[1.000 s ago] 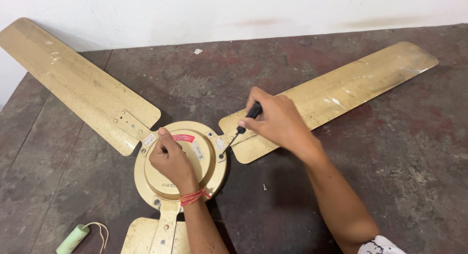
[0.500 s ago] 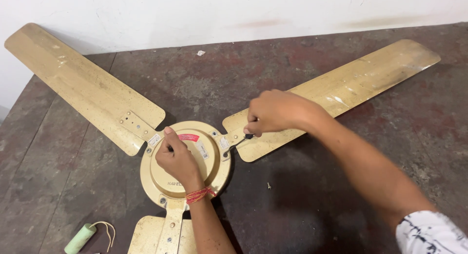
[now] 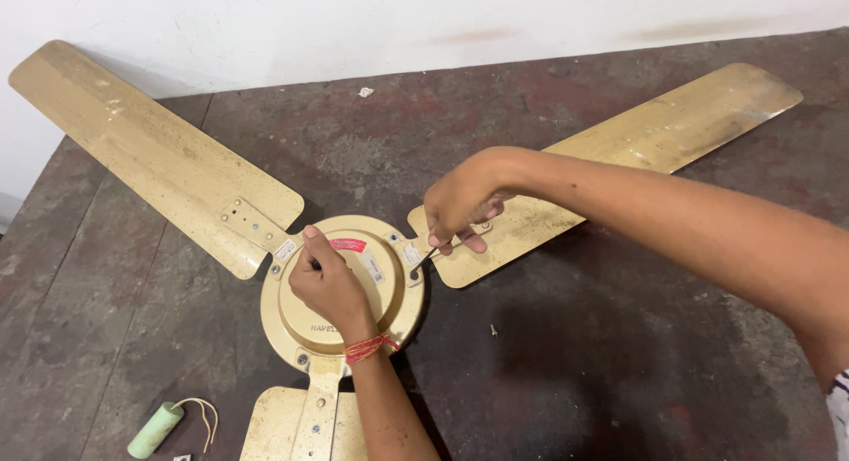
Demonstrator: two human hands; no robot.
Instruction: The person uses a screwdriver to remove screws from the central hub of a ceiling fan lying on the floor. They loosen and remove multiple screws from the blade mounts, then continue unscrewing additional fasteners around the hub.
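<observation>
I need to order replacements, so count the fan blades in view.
3: left blade toward the upper left, right blade toward the upper right, near blade at the bottom edge, mostly cut off.
</observation>
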